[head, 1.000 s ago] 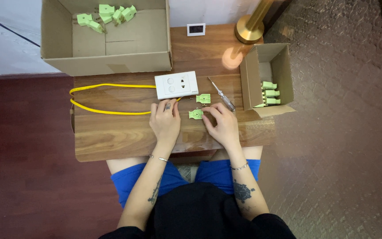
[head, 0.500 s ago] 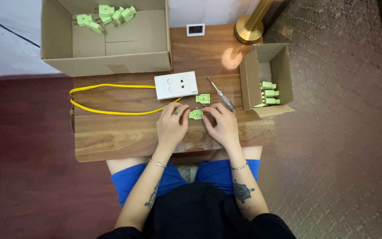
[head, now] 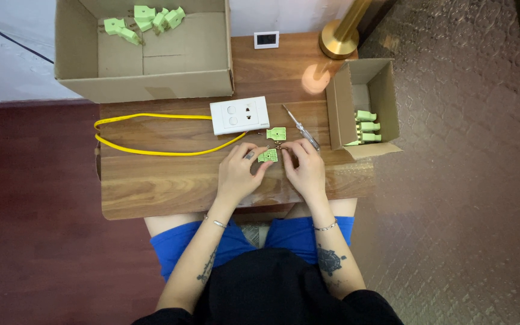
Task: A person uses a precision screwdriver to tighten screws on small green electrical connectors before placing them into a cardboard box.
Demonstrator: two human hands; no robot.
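Two hands meet just below the white socket plate (head: 239,115): the left hand (head: 238,174) and right hand (head: 304,168) pinch a green plug half (head: 267,156) between their fingers on the worktop (head: 151,186). Seemingly mid-assembly; a steady grip comes next. Another half (head: 276,133) lies nearer the plate.

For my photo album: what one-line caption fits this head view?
Both hands, left hand and right hand, work a small green plug piece on a wooden table beside a white socket plate.
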